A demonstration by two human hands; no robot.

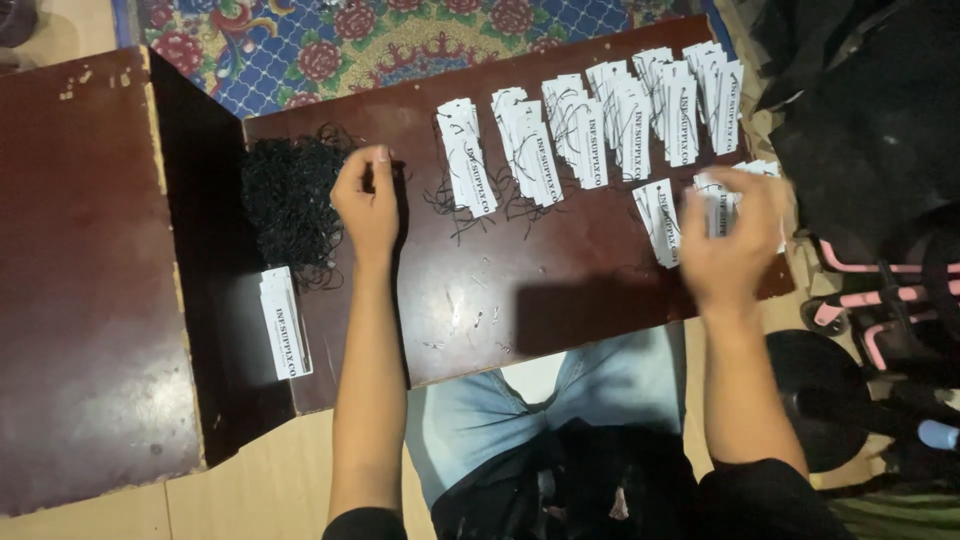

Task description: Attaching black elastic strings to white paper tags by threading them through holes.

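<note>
A dark brown wooden surface [520, 290] is seen from above, with a person seated at its near edge in light blue jeans [560, 400]. The left hand [367, 200] is placed at the right edge of a heap of thin black strings [290, 200] lying at the far left of the surface; its fingertips are pinched together on a few strands, so its grip is closed on the strings. The right hand [735, 235] is blurred at the right end of the surface, and a white paper tag [720, 205] is held between its fingers, clasped in its grip. Just left of that hand a small bunch of tags [658, 220] is laid flat.

Along the far edge, rows of white tags [600, 125] with black strings already threaded are spread in overlapping fans, from the middle of the surface to its far right corner. Loose string ends are trailed over the wood beneath them. A separate neat stack of tags [285, 322] is set at the near left, close to the string heap.

A second dark wooden panel [80, 280] is seen to the left. A patterned blue and red carpet [330, 40] is visible beyond the far edge, and black bags [870, 120] are piled to the right.
</note>
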